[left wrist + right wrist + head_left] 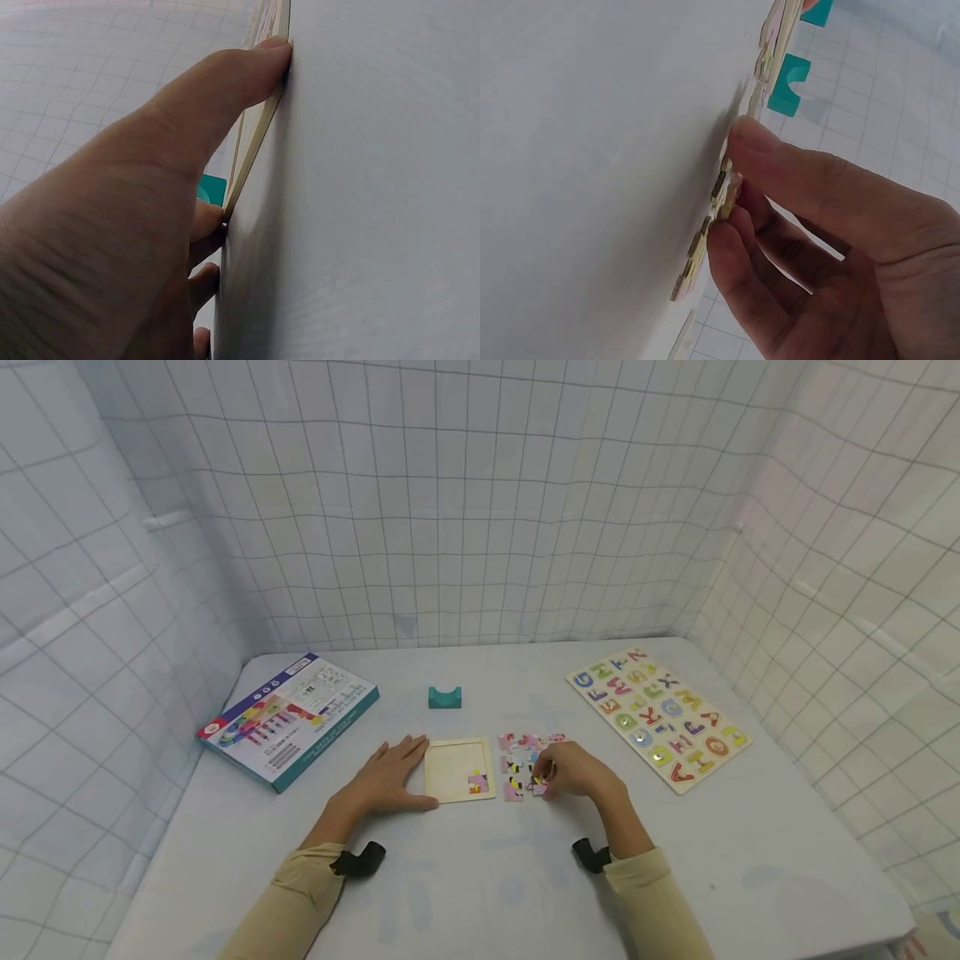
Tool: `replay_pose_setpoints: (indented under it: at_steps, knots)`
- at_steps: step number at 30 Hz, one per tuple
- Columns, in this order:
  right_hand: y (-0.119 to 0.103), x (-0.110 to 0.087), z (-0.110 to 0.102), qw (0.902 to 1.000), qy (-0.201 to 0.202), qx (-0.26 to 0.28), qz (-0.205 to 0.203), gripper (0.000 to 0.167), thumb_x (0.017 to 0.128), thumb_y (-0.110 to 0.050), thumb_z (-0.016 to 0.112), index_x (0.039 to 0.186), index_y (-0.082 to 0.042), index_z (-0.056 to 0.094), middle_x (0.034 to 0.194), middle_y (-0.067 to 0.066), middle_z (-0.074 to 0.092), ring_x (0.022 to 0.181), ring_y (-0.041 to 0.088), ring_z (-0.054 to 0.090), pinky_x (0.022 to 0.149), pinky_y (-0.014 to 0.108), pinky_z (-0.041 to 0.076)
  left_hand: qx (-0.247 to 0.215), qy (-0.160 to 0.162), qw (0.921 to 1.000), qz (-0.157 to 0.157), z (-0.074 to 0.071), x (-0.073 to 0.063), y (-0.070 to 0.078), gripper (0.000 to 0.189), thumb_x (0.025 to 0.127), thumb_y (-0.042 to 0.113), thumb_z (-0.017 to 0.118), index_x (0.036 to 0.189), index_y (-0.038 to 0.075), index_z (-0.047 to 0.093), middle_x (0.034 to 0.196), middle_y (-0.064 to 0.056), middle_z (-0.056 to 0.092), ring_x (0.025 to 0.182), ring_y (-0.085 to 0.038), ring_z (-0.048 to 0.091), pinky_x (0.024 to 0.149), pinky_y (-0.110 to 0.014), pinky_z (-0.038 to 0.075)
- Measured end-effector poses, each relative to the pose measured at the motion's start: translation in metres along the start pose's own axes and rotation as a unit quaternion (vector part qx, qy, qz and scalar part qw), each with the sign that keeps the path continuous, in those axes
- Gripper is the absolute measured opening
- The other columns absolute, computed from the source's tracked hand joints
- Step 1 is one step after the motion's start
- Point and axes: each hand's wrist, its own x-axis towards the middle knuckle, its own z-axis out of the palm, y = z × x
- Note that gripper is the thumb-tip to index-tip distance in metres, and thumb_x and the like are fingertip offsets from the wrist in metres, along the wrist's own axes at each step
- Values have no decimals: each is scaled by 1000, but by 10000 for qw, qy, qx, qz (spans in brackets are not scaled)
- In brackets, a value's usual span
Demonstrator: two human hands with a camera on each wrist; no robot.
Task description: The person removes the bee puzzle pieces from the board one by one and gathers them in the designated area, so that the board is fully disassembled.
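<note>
A square wooden puzzle tray (453,768) lies on the table with a pink puzzle piece (477,782) in its lower right corner. My left hand (386,781) is spread flat at the tray's left side, its thumb at the near edge and its index finger by the far left corner. Beside the tray on the right lie several loose jigsaw pieces (513,791), pink with yellow and black. Over them, my right hand (576,770) pinches a puzzle piece (732,199) between thumb and fingers, low at the tabletop. The fingers partly hide that piece.
A flat printed box (292,718) lies at the left. Behind the tray stands a teal block (445,697) with a curved notch. An alphabet board (660,718) with colourful letters lies at the right. Gridded white cloth (450,510) surrounds the table's back and sides.
</note>
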Motion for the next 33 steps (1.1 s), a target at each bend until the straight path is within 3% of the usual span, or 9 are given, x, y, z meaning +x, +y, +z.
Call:
replay_pose_setpoints:
  at_steps: [33]
  knots:
    - [3, 0, 3, 9997, -44, 127, 215, 26, 69, -6, 86, 88, -12, 70, 82, 0, 63, 75, 14, 54, 66, 27, 47, -97, 26, 9999, 6, -2, -3, 2, 109, 74, 67, 69, 155, 9, 24, 162, -11, 24, 152, -32, 15, 124, -55, 7]
